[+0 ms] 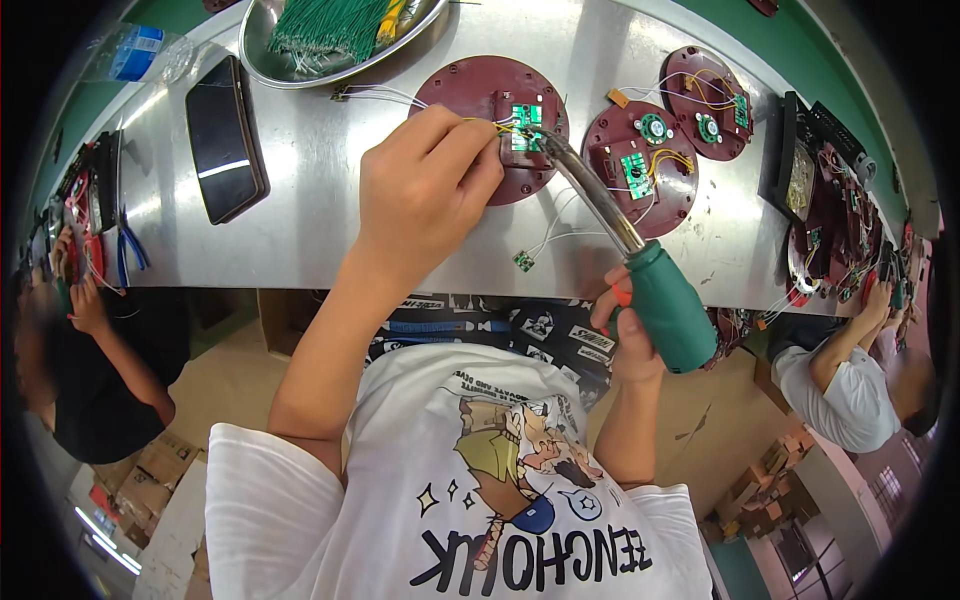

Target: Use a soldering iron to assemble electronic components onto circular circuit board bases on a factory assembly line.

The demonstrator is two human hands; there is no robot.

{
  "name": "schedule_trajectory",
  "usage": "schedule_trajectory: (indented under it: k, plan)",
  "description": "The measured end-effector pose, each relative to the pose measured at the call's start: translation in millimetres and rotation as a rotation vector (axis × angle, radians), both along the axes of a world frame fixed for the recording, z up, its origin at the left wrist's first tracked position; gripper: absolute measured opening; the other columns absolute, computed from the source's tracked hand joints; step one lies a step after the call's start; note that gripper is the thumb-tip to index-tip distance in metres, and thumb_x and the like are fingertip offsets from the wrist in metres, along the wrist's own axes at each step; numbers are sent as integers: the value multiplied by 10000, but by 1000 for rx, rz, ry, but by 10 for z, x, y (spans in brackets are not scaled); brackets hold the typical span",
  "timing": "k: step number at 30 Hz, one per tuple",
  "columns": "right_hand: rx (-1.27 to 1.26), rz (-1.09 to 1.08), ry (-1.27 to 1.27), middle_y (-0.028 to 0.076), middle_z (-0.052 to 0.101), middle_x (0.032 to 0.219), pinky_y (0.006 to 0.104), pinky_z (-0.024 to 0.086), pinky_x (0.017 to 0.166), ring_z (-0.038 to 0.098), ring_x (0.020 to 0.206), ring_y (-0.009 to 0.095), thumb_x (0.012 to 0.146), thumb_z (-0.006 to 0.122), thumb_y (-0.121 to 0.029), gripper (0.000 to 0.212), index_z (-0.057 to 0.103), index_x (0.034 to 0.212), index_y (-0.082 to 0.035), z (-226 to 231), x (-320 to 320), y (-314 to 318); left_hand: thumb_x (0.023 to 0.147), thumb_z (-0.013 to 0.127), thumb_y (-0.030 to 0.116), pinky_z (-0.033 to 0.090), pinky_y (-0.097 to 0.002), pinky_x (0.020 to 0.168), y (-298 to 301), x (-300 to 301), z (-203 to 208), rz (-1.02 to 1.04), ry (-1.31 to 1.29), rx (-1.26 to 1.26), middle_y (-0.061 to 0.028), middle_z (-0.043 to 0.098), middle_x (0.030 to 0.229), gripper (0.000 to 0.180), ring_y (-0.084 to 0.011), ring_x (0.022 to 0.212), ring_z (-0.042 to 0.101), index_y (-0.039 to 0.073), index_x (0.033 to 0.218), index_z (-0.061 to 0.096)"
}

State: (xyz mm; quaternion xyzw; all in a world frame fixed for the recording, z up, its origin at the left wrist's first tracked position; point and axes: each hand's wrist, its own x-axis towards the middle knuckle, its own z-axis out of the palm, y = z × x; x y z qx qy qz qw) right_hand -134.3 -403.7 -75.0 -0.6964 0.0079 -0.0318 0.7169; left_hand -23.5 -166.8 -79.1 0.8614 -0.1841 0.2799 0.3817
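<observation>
I am working over a brushed silver metal surface [310, 215], where a dark red round plastic disc [455, 88] is lying flat in front of me. Its green rectangular circuit board [526, 113] is facing up, presumably so the contacts are within easy reach. My left hand [425, 190] is coming over the disc's near-left edge; its fingers are drawn narrow and seem to be pinching a thin yellow wire [508, 127] at the board, probably steadying it. My right hand [632, 335] is gripping a green-handled soldering tool with a long metal barrel [668, 308], fingers wrapped by its red trigger-like part. The barrel is slanting up and left with its tip at the board, likely letting the hand sit clear of the heat; I cannot tell whether the tip is touching. Two more dark red round discs [612, 122] are lying to the right, boards up. An oval silver metal bowl [253, 50] is holding green wires [330, 35] at the far left, apparently handy without crowding.
</observation>
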Motion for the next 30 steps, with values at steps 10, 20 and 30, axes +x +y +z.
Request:
schedule_trajectory:
  k: [10,20,30]
  plan:
    - [58,7,-78,184,653,948,271,509,506,613,555,151,837,698,-116,355,608,1072,135,-15,33,6,729,736,-3,495,-325,535,5,-20,23,4,22,9,-56,614,769,145,-230,618,608,43,857,688]
    - [31,17,-57,144,662,883,261,506,527,618,559,134,838,687,-108,361,610,1098,130,-47,0,-2,768,731,-49,498,-335,565,48,-126,105,171,-49,-124,-115,634,836,180,-262,668,605,-9,942,703]
    - [-54,8,-32,66,656,749,265,488,616,594,554,117,783,688,-90,340,640,1058,103,-77,-14,-54,705,739,-51,499,-338,590,-3,-85,132,-8,-84,78,-78,641,824,206,-251,697,600,13,897,703]
